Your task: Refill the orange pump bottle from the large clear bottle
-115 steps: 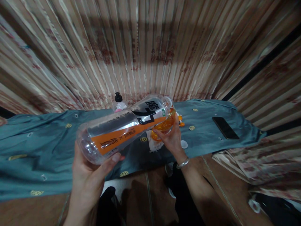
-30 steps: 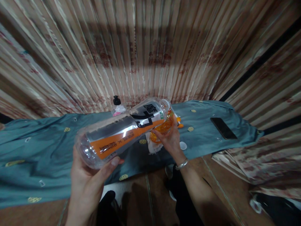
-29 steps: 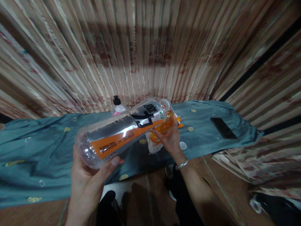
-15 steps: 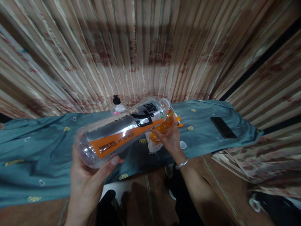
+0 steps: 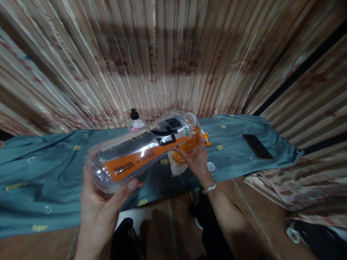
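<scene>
A large clear plastic bottle [image 5: 143,151] with an orange and black label lies tilted across the middle, its mouth up at the right. My left hand [image 5: 101,202] is closed around its base end. At the bottle's mouth, my right hand [image 5: 196,157] grips an orange transparent container [image 5: 187,146]. The bottle's neck overlaps the top of this container; whether liquid passes between them I cannot make out. Beneath the container is a whitish cloth [image 5: 177,168].
A pump bottle with a black top [image 5: 134,115] stands behind the large bottle. On the teal cloth [image 5: 54,162] are a white round cap [image 5: 211,166], a dark phone [image 5: 257,146] and a small orange-and-white item [image 5: 207,139]. Pleated curtains [image 5: 173,54] hang behind.
The large bottle has turned slightly about its long axis, so its label print sits a little differently. Both hands keep their places.
</scene>
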Available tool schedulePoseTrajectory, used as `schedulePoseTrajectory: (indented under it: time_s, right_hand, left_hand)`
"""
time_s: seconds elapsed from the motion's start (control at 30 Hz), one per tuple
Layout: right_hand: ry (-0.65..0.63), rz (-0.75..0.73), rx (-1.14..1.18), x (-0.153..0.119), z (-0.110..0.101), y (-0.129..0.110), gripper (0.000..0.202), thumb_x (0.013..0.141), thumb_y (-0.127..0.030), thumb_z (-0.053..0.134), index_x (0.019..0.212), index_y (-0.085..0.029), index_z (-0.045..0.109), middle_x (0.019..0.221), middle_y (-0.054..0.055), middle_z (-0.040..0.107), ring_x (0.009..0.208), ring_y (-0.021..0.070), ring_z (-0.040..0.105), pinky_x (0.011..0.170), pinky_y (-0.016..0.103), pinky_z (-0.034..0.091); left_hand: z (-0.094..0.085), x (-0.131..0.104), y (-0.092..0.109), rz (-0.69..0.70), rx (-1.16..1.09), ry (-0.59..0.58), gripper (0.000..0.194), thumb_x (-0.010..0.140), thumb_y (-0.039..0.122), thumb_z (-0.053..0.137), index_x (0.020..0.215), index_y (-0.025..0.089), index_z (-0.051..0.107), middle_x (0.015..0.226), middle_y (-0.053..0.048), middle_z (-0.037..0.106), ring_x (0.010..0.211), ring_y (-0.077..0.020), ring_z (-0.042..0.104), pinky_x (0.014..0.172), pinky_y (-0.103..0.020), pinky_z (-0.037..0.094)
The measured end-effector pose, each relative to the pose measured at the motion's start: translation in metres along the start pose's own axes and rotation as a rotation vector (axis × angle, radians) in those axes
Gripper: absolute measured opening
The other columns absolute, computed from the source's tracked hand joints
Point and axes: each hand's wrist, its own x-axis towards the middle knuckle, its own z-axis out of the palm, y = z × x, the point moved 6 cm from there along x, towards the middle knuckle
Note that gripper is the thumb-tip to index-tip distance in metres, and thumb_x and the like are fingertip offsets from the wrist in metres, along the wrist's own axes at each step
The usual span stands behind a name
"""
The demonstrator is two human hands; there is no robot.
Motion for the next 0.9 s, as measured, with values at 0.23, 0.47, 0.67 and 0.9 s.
schedulePoseTrajectory:
  time_s: [0.23, 0.47, 0.67, 0.9]
  right_hand:
    - [0.0, -0.004, -0.017, 0.0005, -0.0002, 0.0019, 0.131, 0.081, -0.079, 0.097, 0.18, -0.017, 0.037, 0.175, 0.029, 0.06, 0.161, 0.0477, 0.062, 0.134, 0.074, 0.052]
    - [-0.001, -0.011, -0.008, -0.0002, -0.0009, -0.0006, 0.132, 0.083, -0.076, 0.096, 0.183, -0.019, 0.032, 0.179, 0.028, 0.056, 0.163, 0.0468, 0.06, 0.134, 0.073, 0.052]
    - [0.004, -0.011, -0.011, 0.0005, -0.0015, -0.0011, 0.131, 0.083, -0.078, 0.096, 0.182, -0.018, 0.035, 0.178, 0.028, 0.057, 0.159, 0.0471, 0.063, 0.133, 0.073, 0.054]
    - [0.017, -0.036, -0.007, -0.0013, -0.0001, -0.0011, 0.128, 0.086, -0.074, 0.094, 0.183, -0.019, 0.031, 0.18, 0.028, 0.055, 0.166, 0.0465, 0.057, 0.135, 0.072, 0.051]
  left_hand:
    - [0.0005, 0.0006, -0.002, -0.009, 0.006, -0.009, 0.111, 0.058, 0.031, 0.117, 0.159, 0.032, 0.072, 0.148, -0.014, 0.077, 0.1, -0.032, 0.085, 0.064, -0.037, 0.077]
    - [0.0004, 0.0004, -0.0021, -0.009, -0.018, 0.014, 0.106, 0.056, 0.03, 0.118, 0.154, 0.027, 0.076, 0.145, -0.016, 0.076, 0.1, -0.0311, 0.084, 0.062, -0.034, 0.076]
    - [0.0027, -0.0029, 0.0015, 0.002, -0.023, 0.038, 0.102, 0.058, 0.033, 0.117, 0.151, 0.03, 0.077, 0.142, -0.012, 0.077, 0.1, -0.0284, 0.082, 0.061, -0.03, 0.074]
    - [-0.0029, 0.0016, -0.0041, 0.004, -0.014, -0.003, 0.104, 0.056, 0.029, 0.117, 0.153, 0.027, 0.077, 0.15, -0.016, 0.075, 0.101, -0.0326, 0.084, 0.06, -0.034, 0.075]
